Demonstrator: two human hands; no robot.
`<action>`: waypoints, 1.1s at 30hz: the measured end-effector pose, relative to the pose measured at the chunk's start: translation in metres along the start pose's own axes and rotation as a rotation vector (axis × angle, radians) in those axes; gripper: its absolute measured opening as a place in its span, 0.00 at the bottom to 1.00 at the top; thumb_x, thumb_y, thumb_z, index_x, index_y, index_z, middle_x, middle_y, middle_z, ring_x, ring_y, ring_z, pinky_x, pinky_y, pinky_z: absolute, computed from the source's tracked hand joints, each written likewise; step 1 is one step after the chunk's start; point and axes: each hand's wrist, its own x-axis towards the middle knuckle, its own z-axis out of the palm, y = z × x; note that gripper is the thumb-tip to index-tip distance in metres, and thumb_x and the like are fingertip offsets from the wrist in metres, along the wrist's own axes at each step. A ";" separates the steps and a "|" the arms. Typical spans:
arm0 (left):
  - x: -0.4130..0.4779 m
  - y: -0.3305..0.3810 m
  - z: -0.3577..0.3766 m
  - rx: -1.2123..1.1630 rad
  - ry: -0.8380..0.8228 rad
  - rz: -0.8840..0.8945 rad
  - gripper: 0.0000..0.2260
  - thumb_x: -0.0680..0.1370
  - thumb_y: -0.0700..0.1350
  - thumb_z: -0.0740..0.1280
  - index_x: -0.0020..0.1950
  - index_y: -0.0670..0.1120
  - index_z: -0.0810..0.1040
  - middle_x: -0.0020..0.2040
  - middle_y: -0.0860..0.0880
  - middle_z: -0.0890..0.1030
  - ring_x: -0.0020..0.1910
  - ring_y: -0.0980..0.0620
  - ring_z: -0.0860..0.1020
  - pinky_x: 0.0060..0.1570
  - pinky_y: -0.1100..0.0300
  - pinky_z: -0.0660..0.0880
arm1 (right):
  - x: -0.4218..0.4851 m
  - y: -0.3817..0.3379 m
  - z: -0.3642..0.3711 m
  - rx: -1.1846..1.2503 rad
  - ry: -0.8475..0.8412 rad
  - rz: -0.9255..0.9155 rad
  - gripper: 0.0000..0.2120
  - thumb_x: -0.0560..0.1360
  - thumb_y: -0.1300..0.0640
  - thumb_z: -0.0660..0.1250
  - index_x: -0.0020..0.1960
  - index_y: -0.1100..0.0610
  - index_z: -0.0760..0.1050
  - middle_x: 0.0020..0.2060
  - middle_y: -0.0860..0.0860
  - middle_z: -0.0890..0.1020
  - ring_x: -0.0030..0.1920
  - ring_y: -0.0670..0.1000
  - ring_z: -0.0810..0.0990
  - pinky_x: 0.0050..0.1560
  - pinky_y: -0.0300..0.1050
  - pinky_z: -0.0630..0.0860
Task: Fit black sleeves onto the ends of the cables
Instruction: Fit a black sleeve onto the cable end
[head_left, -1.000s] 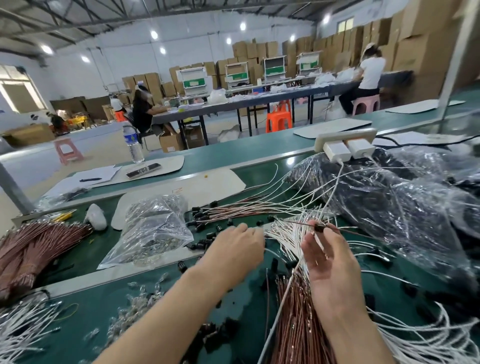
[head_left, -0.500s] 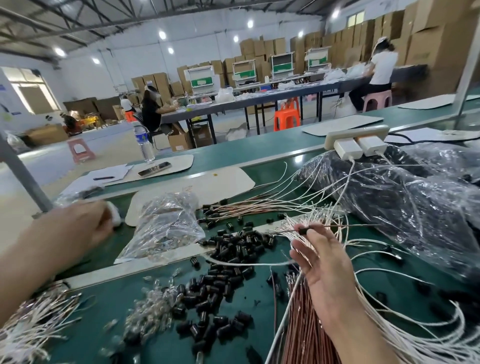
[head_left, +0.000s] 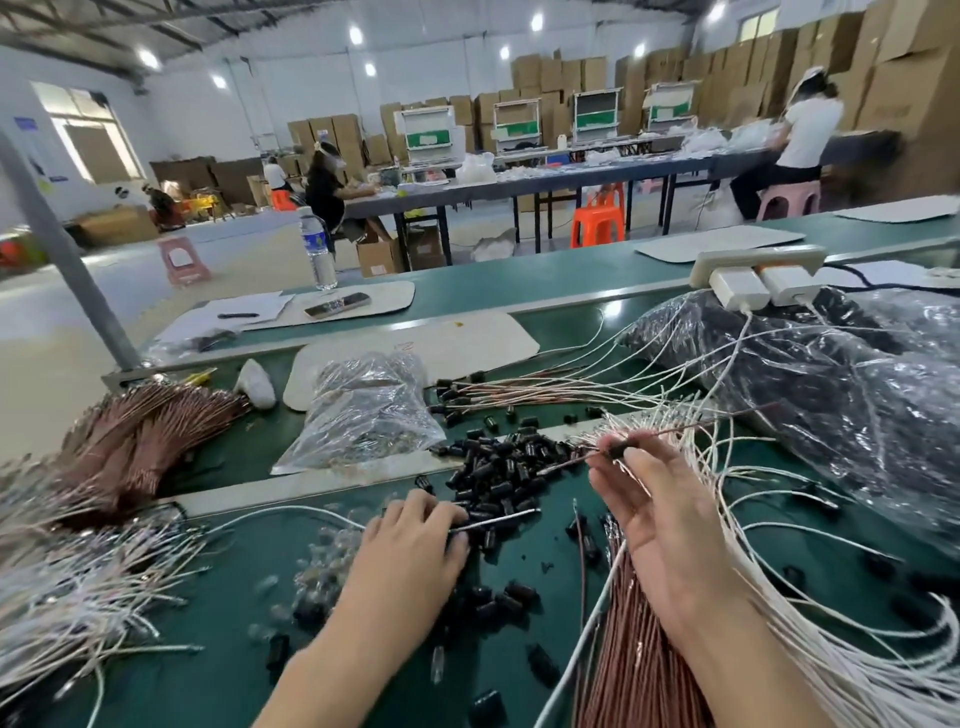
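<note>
A worker's left hand (head_left: 410, 540) lies palm down on the green tabletop (head_left: 234, 613). Its fingers curl round a white cable (head_left: 498, 518), whose end pokes out to the right at the near edge of a heap of loose black sleeves (head_left: 498, 467). The right hand (head_left: 670, 525), palm turned up, pinches a thin brown cable (head_left: 571, 462) between thumb and fingertips, with a single sleeve (head_left: 616, 451) on the cable right at the pinch. A bundle of brown cables (head_left: 634, 654) runs under the right wrist, and white cables (head_left: 831, 649) fan out just beside it. A clear bag (head_left: 363, 410) lies behind the heap, and a large plastic bag (head_left: 831, 405) fills the right side. Behind it, a power strip (head_left: 758, 258) carries two white plugs. Seated workers sit at a long table across the hall.
</note>
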 end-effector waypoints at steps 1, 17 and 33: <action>-0.001 0.002 0.004 -0.005 0.031 -0.033 0.13 0.85 0.56 0.53 0.69 0.58 0.69 0.63 0.58 0.69 0.66 0.56 0.68 0.66 0.60 0.64 | -0.001 0.002 0.001 0.003 -0.012 0.012 0.09 0.80 0.67 0.62 0.57 0.59 0.76 0.49 0.58 0.86 0.49 0.55 0.86 0.50 0.43 0.83; -0.036 0.012 0.010 -0.441 0.523 0.075 0.07 0.80 0.50 0.64 0.55 0.52 0.80 0.50 0.61 0.78 0.49 0.59 0.76 0.53 0.65 0.71 | -0.003 0.013 0.008 0.060 -0.030 0.144 0.11 0.76 0.65 0.67 0.58 0.61 0.80 0.52 0.60 0.85 0.50 0.56 0.86 0.47 0.41 0.83; -0.034 0.013 0.008 -0.400 0.500 0.130 0.08 0.79 0.47 0.66 0.53 0.48 0.82 0.48 0.57 0.79 0.45 0.57 0.76 0.48 0.60 0.72 | -0.006 0.021 0.013 -0.069 -0.095 0.204 0.14 0.67 0.56 0.75 0.50 0.58 0.79 0.42 0.56 0.85 0.44 0.54 0.86 0.44 0.42 0.83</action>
